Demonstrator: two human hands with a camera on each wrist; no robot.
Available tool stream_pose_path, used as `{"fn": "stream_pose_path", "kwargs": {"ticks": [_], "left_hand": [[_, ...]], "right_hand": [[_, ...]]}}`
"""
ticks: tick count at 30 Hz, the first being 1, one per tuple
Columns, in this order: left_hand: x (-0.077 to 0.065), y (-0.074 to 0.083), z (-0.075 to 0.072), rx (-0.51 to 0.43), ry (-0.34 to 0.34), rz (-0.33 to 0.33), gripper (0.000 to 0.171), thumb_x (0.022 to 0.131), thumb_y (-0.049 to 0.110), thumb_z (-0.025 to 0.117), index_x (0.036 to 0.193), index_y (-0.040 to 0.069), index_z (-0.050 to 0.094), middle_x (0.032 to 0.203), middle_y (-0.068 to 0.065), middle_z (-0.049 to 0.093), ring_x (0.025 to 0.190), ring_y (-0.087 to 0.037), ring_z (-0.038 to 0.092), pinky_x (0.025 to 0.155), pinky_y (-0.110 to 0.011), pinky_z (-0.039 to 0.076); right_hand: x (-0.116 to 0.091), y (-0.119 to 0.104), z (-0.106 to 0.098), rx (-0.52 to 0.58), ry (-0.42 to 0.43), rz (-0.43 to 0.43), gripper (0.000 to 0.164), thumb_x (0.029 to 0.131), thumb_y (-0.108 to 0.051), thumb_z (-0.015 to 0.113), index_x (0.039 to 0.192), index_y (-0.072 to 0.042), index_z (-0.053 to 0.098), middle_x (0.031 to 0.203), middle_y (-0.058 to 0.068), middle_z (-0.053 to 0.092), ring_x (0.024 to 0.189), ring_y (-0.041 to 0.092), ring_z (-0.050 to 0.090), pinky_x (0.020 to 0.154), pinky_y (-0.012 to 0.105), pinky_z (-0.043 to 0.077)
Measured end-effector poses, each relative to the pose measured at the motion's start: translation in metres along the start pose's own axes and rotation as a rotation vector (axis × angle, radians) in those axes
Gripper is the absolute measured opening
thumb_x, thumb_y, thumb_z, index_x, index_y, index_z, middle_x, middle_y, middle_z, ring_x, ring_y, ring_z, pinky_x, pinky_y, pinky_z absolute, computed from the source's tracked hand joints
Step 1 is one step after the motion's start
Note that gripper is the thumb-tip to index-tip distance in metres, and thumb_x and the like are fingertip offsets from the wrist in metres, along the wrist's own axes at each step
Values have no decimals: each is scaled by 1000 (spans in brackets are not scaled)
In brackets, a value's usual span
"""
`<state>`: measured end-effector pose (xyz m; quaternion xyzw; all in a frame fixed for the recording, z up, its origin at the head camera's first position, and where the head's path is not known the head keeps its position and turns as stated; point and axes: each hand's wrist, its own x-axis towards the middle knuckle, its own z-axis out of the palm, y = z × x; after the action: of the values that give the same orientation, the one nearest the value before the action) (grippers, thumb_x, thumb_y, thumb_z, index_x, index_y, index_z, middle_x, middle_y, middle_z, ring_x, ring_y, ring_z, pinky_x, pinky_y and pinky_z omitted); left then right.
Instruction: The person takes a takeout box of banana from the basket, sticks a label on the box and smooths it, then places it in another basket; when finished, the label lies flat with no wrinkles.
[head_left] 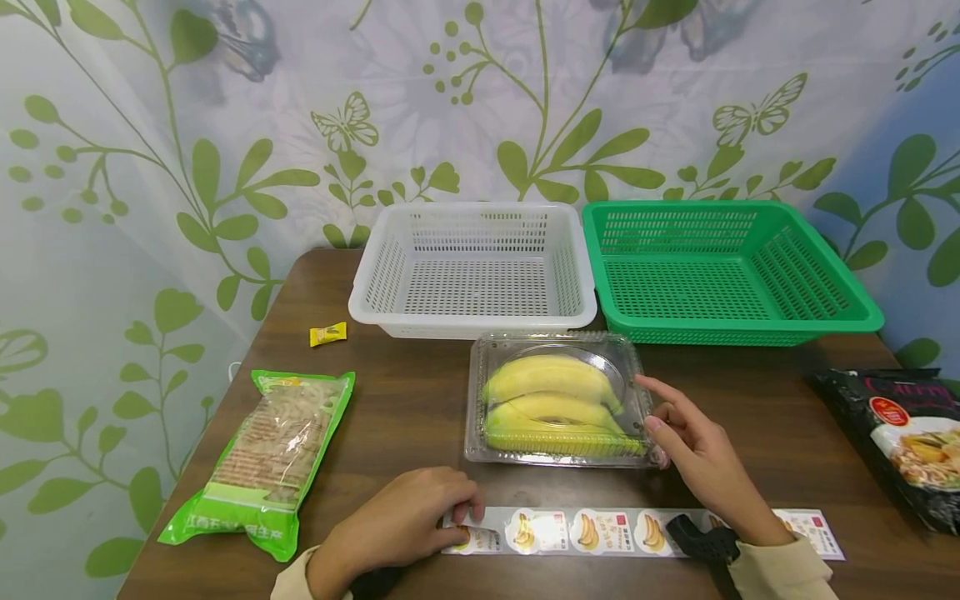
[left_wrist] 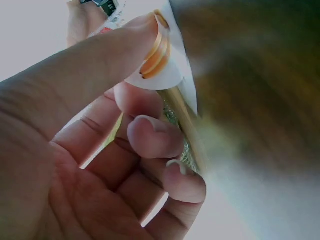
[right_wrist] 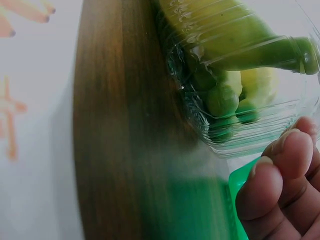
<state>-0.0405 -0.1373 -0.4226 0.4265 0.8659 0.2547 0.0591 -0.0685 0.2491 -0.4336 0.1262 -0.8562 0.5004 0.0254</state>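
A clear plastic clamshell box [head_left: 477, 446] with yellow-green bananas [head_left: 551, 412] inside sits mid-table, its lid down. My right hand [head_left: 699, 450] rests at the box's right side, index finger and thumb at the edge. In the right wrist view, loosely bent fingertips [right_wrist: 260, 187] lie by the box's ridged wall. In front of the box stretches a white strip of banana stickers [head_left: 558, 533], passing beneath my right wrist. My left hand [head_left: 408, 512] pinches its left end; the left wrist view shows the thumb on a banana sticker [left_wrist: 175, 70] with the fingers curled behind.
Behind the box stand a white basket [head_left: 472, 321] and a green basket [head_left: 738, 325], side by side. A green-edged food bag [head_left: 270, 450] and a small yellow packet [head_left: 327, 334] lie at left. At the right edge lies a black food bag [head_left: 892, 450].
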Motion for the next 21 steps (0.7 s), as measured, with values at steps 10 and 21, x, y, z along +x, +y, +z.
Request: {"fn": "stream_pose_path", "kwargs": {"ticks": [10,21], "left_hand": [[-1,-1,-8,-85,-34,-27,25,83,15,85,95,25,65,81,19,54,74,5,50,70,-11,39],[-3,-7,-15,-250,25,-33,20,90,14,80,104,21,67,86,16,57,79,1,55,72,-16,47]], "right_hand": [[0,2,2,33,2,-18,52,106,-7,55,155,-20,43,88,5,60,58,18,53,52,33,49],[1,11,4,74,34,-96,52,105,0,53,154,-14,45,84,2,56,57,18,49,50,32,43]]}}
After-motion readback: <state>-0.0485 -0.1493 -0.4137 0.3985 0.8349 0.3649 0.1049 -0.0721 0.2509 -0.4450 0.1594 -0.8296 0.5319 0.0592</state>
